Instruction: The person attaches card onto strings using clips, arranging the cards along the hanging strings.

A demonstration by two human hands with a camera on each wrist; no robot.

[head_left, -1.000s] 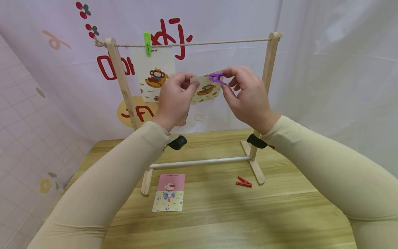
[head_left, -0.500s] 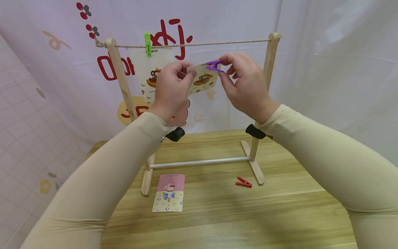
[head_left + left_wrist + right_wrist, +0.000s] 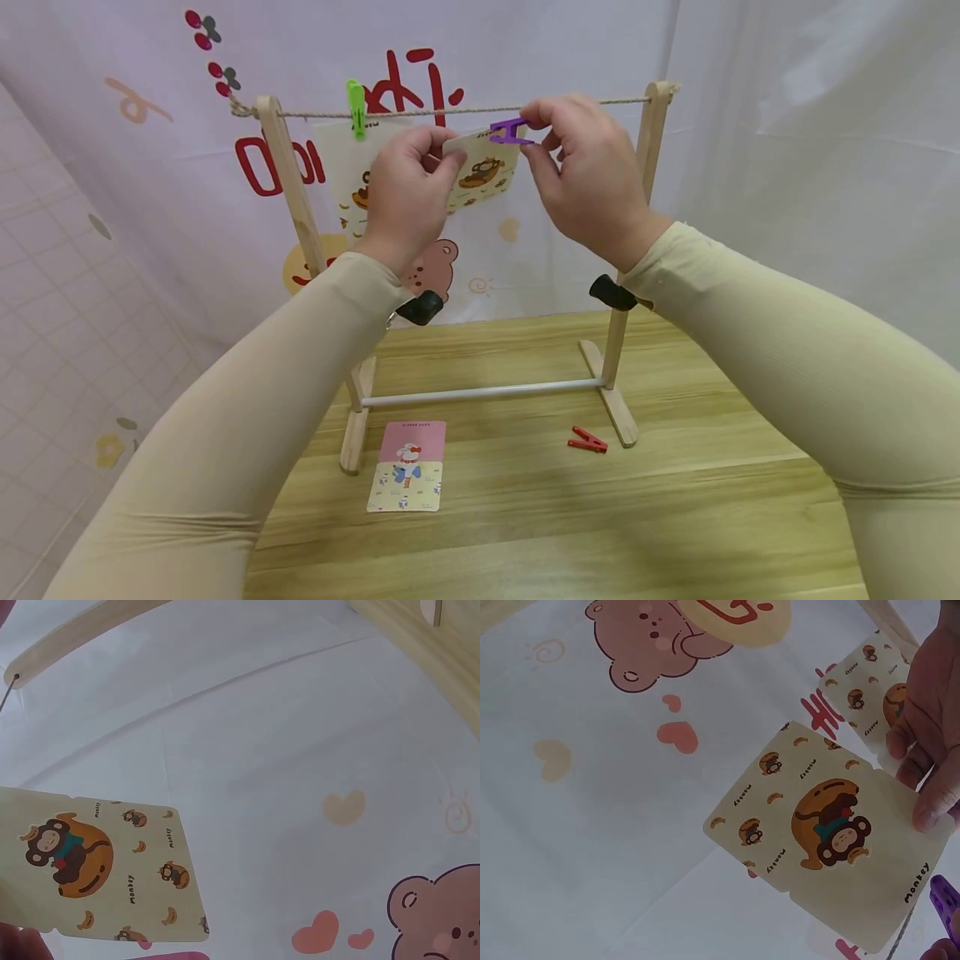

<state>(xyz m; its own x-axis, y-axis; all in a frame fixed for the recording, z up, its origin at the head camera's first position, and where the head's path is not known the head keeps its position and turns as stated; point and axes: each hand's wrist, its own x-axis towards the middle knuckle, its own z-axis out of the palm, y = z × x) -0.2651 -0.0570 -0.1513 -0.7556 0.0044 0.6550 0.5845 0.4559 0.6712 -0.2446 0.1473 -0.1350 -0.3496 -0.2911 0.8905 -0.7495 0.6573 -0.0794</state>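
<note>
Thumb and fingers of my left hand (image 3: pixel 408 187) pinch the left edge of a cream monkey card (image 3: pixel 483 171) (image 3: pixel 840 892), held just below the rope (image 3: pixel 472 110). My right hand (image 3: pixel 588 171) pinches a purple clothespin (image 3: pixel 508 131) by its handles, with its other end at the card's top edge. The right wrist view shows the clothespin (image 3: pixel 946 900) close beside the card's "monkey" lettering. Farther left, a second monkey card (image 3: pixel 352 204) (image 3: pixel 870 682) hangs from the rope under a green clothespin (image 3: pixel 357 110), partly covered by my left hand.
The rope runs between two wooden posts (image 3: pixel 288 179) joined below by a white rod (image 3: pixel 487 392). On the wooden table (image 3: pixel 540 533) lie a pink and yellow rabbit card (image 3: pixel 407 467) and a red clothespin (image 3: pixel 587 440). A printed cloth (image 3: pixel 795 167) hangs behind.
Both hands have risen toward the rope, bringing up the monkey card and the purple clothespin. My left hand now covers more of the hanging card. The things on the table have stayed put.
</note>
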